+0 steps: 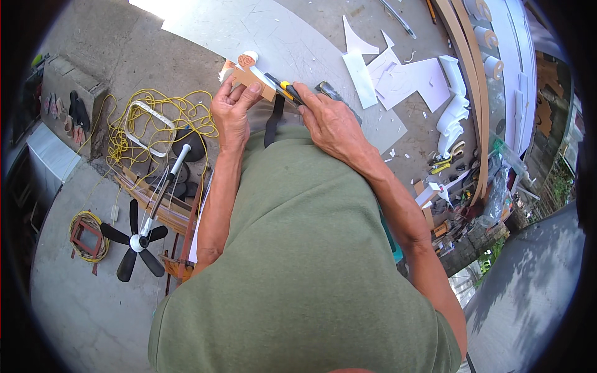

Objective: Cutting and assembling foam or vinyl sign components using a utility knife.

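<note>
My left hand (232, 113) pinches a small cut piece with a brown face and white edges (255, 79) between thumb and fingers. Wrapped around a black-and-yellow utility knife (287, 87), my right hand (336, 125) is just to the right of it. The knife's front end lies against or very close to the piece's right edge; whether it touches, I cannot tell. Behind the piece stands a small white roll with a brown end (247, 59). A dark object (329, 91) lies just beyond my right knuckles, partly hidden.
White sheet offcuts (423, 81) lie on the large grey board (280, 37) and the ground beyond. Long brown strips (477, 81) curve along the right. At left are a tangled yellow cord (140, 102) and a fan with black blades (138, 242). Yellow-handled tools (441, 166) lie at right.
</note>
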The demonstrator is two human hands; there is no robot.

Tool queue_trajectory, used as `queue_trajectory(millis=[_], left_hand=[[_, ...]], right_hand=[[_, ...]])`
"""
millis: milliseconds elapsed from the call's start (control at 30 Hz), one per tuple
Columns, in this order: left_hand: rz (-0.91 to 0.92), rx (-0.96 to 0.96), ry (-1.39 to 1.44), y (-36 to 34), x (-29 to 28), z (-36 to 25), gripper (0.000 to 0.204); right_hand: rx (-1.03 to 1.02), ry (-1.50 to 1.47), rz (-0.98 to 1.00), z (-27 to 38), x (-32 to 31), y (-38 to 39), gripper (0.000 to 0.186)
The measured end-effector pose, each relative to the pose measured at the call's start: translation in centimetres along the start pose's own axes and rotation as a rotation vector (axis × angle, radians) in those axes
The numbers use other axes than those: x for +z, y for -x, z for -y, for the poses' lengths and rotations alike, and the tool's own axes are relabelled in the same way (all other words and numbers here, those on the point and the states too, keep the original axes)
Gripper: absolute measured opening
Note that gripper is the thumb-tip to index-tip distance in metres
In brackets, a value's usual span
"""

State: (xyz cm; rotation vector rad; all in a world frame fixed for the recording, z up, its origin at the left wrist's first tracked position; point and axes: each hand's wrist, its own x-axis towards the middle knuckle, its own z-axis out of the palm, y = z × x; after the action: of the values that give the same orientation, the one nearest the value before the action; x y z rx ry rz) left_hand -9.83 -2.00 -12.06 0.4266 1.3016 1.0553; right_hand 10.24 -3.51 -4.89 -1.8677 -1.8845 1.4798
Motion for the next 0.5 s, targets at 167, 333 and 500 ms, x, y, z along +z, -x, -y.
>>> queue_trajectory(millis=[167,333,500], left_hand=[[0.005,-0.004,-0.026,-0.12,-0.13,-0.06,0.057],[0.020,-0.009,-0.046,-0.20,-0.41,-0.10,0.056],[0.015,-0.002,-0.039,-0.15,-0.06,-0.10,0.057]], right_hand=[[-0.033,0.050,-0.035,-0.40,0.25,0.08,0.046],[-0.042,0.035,-0.070,-0.37,0.30,0.08,0.047],[-0.074,-0.059,-0.080,-0.29,0.35,-0.17,0.047]])
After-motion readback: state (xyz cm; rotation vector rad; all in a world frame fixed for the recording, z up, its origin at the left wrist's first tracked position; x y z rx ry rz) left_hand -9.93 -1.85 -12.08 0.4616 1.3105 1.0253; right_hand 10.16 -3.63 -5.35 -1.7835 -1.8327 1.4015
